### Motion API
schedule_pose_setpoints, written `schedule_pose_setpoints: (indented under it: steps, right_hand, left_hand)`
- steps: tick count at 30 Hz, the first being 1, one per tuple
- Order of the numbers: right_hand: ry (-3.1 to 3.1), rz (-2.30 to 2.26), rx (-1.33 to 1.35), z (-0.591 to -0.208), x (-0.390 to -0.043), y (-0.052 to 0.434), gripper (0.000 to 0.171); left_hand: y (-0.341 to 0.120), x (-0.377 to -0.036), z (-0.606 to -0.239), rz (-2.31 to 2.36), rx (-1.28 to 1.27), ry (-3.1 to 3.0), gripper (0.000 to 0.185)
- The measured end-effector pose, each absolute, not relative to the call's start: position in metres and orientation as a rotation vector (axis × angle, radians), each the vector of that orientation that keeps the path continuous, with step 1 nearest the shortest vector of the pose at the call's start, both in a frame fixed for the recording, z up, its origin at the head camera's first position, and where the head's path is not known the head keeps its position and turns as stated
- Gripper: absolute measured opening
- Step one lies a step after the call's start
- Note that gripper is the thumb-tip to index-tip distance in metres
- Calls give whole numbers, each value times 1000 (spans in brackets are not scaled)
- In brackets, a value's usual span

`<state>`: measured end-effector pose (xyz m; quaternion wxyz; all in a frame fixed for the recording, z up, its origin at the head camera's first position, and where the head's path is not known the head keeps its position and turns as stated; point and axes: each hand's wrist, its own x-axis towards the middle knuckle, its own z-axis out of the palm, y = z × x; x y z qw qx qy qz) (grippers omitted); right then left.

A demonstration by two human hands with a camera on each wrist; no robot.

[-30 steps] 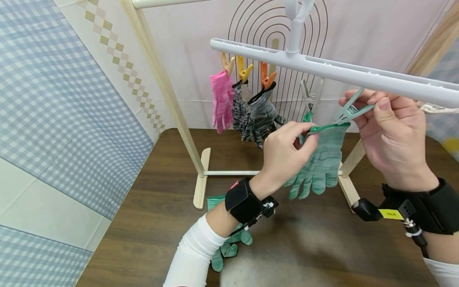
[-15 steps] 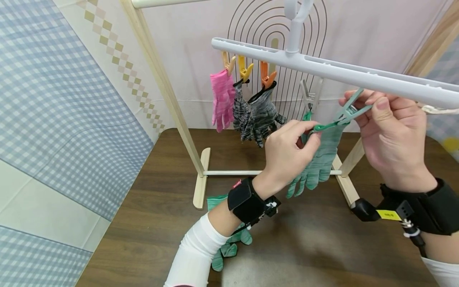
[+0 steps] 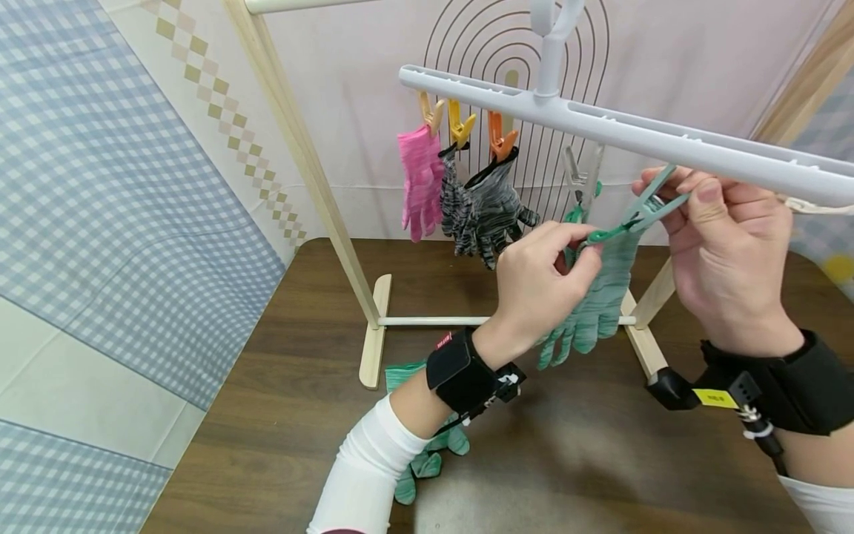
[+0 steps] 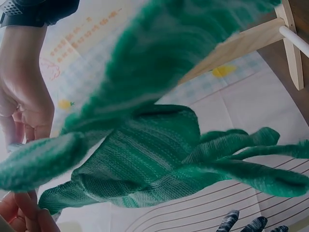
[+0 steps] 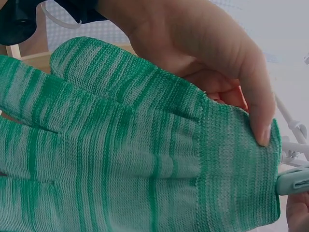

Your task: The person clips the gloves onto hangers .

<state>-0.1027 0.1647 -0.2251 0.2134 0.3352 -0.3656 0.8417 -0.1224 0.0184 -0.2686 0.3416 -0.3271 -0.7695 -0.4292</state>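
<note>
In the head view my left hand (image 3: 543, 278) pinches the cuff of a striped green knit glove (image 3: 603, 289), which hangs fingers down. My right hand (image 3: 740, 252) holds the handles of a pale green clothespin (image 3: 657, 208) under the hanger bar. The clothespin's tip meets the glove's cuff, as the right wrist view also shows at the clothespin (image 5: 294, 181). My left thumb lies on the cuff there. Behind, a grey clothespin (image 3: 582, 178) holds a second green glove (image 4: 140, 159), mostly hidden in the head view.
A white hanger bar (image 3: 627, 130) carries a pink glove (image 3: 422, 178) and dark grey gloves (image 3: 497, 204) on clothespins. A wooden stand (image 3: 300, 163) frames it. Another green glove (image 3: 427, 463) lies on the brown table (image 3: 287, 430), partly under my left arm.
The green glove has turned more edge-on, and my left hand has shifted slightly right. The hanger's left end and its gloves have swung a little right and up. Both hands keep their grips.
</note>
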Motion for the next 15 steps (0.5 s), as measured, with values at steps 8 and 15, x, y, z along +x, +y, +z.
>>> schedule_pose_setpoints:
  steps: [8,15]
  right_hand:
    - [-1017,2333,918,-225,-103,164,18]
    - [-994,2350,914,-226,-104,165,17]
  left_hand:
    - [22,-122,-267,-1112,-875,-1943,17]
    - [25,-123,-266,-1153,-873,-1909,17]
